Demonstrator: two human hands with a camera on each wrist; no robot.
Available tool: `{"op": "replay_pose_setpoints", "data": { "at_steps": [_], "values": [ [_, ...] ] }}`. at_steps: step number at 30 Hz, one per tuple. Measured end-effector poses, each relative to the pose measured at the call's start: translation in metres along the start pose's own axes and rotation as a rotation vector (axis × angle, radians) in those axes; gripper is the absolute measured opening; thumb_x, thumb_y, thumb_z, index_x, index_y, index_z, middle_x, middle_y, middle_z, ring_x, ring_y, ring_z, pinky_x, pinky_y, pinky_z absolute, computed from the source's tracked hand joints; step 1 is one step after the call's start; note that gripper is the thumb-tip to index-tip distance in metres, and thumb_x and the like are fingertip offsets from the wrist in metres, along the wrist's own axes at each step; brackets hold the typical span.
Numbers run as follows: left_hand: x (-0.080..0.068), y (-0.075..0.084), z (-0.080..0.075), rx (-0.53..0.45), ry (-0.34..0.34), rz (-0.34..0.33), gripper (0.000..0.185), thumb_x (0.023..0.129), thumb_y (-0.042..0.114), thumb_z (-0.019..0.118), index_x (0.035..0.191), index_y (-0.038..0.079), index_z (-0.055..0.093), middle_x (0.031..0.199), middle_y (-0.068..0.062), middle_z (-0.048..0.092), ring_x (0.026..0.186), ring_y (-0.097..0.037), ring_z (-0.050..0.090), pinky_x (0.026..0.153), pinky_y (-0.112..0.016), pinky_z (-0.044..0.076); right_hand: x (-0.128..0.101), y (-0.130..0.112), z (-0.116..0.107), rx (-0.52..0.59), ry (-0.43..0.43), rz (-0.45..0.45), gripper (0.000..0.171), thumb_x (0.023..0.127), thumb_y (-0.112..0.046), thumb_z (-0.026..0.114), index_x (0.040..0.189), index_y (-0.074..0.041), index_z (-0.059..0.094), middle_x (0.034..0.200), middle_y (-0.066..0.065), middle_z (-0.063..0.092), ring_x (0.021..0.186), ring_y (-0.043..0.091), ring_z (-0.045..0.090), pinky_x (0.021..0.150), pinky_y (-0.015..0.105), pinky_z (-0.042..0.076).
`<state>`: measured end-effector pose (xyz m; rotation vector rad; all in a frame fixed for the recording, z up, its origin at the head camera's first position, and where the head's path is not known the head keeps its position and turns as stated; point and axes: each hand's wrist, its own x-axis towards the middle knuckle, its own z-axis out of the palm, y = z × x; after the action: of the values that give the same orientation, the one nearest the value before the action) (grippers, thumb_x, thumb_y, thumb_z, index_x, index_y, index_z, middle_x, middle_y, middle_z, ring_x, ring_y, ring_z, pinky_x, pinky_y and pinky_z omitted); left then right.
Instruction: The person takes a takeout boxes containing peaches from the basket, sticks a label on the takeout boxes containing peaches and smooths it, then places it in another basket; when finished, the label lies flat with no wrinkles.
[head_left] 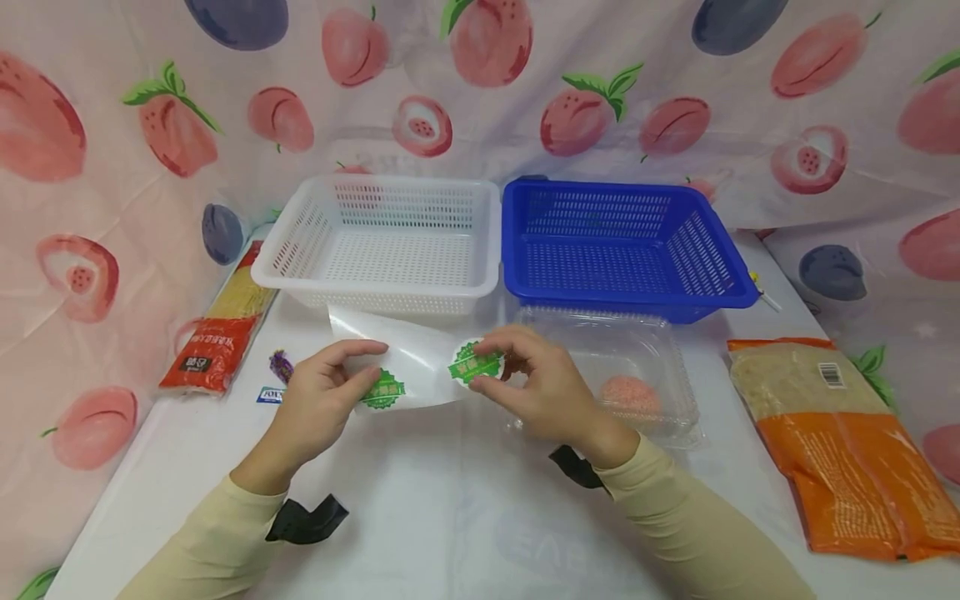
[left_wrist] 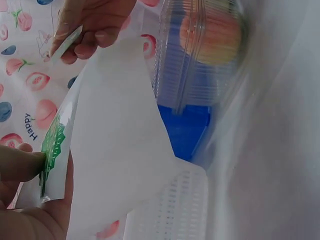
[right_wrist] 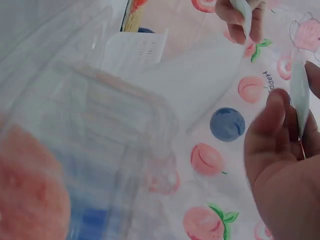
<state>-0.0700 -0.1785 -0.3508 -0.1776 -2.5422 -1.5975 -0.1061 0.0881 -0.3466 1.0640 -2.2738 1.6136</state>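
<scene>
My left hand (head_left: 315,400) pinches a glossy white backing sheet (head_left: 412,346) at its left end, thumb beside a green scalloped sticker (head_left: 384,390) on it. My right hand (head_left: 543,387) pinches a round white sticker with a green scalloped print (head_left: 476,364) by its right edge. In the right wrist view this round sticker (right_wrist: 300,95) stands apart from the sheet. Just behind the right hand is a clear plastic clamshell box (head_left: 667,350) with a round pink item (head_left: 632,393) inside. The left wrist view shows the sheet (left_wrist: 120,135) bowed between both hands.
A white basket (head_left: 375,290) and a blue basket (head_left: 630,298) stand side by side at the back. Red-and-yellow packet (head_left: 217,333), purple wrapped candy (head_left: 281,365) and small blue-and-white packet (head_left: 270,395) lie left. A large orange bag (head_left: 840,458) lies right.
</scene>
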Motion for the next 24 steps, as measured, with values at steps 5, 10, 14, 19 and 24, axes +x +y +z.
{"op": "replay_pose_setpoints", "data": {
  "at_steps": [5, 10, 14, 19, 24],
  "values": [
    [-0.001, -0.005, -0.003, 0.025, 0.004, -0.007, 0.024, 0.094, -0.002, 0.065, 0.118, 0.002, 0.069, 0.081, -0.010, 0.054, 0.064, -0.019, 0.045, 0.052, -0.022, 0.041, -0.002, 0.001, -0.006, 0.066, 0.013, 0.062, 0.029, 0.080, 0.013, 0.075, 0.105, 0.005, 0.063, 0.097, 0.013, 0.065, 0.074, 0.014, 0.060, 0.062, 0.023, 0.052],
    [-0.001, -0.008, -0.005, 0.039, 0.001, -0.017, 0.025, 0.094, 0.000, 0.066, 0.119, 0.002, 0.069, 0.076, -0.009, 0.050, 0.062, -0.018, 0.043, 0.050, -0.022, 0.039, -0.003, 0.001, -0.013, 0.052, 0.013, 0.130, 0.033, 0.082, 0.013, 0.073, 0.110, 0.005, 0.058, 0.087, 0.010, 0.065, 0.066, 0.012, 0.056, 0.057, 0.023, 0.049],
    [-0.001, -0.014, -0.007, 0.035, -0.003, -0.028, 0.026, 0.095, 0.000, 0.066, 0.121, 0.001, 0.068, 0.078, -0.008, 0.049, 0.062, -0.017, 0.042, 0.050, -0.022, 0.039, -0.005, 0.001, -0.019, 0.022, 0.017, 0.159, 0.033, 0.082, 0.012, 0.073, 0.111, 0.004, 0.059, 0.085, 0.008, 0.064, 0.065, 0.013, 0.053, 0.055, 0.024, 0.045],
    [0.001, -0.024, -0.012, 0.029, -0.022, -0.052, 0.027, 0.095, -0.001, 0.064, 0.122, 0.000, 0.067, 0.083, -0.010, 0.050, 0.062, -0.015, 0.041, 0.050, -0.022, 0.038, -0.007, 0.003, -0.030, 0.067, 0.023, 0.260, 0.039, 0.083, 0.012, 0.072, 0.117, 0.008, 0.053, 0.088, 0.012, 0.067, 0.068, 0.014, 0.056, 0.058, 0.021, 0.046],
    [0.001, -0.035, -0.017, 0.047, -0.055, -0.104, 0.027, 0.097, 0.001, 0.062, 0.124, 0.001, 0.065, 0.095, -0.013, 0.050, 0.065, -0.015, 0.042, 0.051, -0.023, 0.038, -0.009, 0.006, -0.042, 0.105, 0.038, 0.330, 0.039, 0.084, 0.012, 0.072, 0.114, 0.008, 0.048, 0.093, 0.016, 0.069, 0.071, 0.014, 0.061, 0.059, 0.021, 0.050]
  ]
}}
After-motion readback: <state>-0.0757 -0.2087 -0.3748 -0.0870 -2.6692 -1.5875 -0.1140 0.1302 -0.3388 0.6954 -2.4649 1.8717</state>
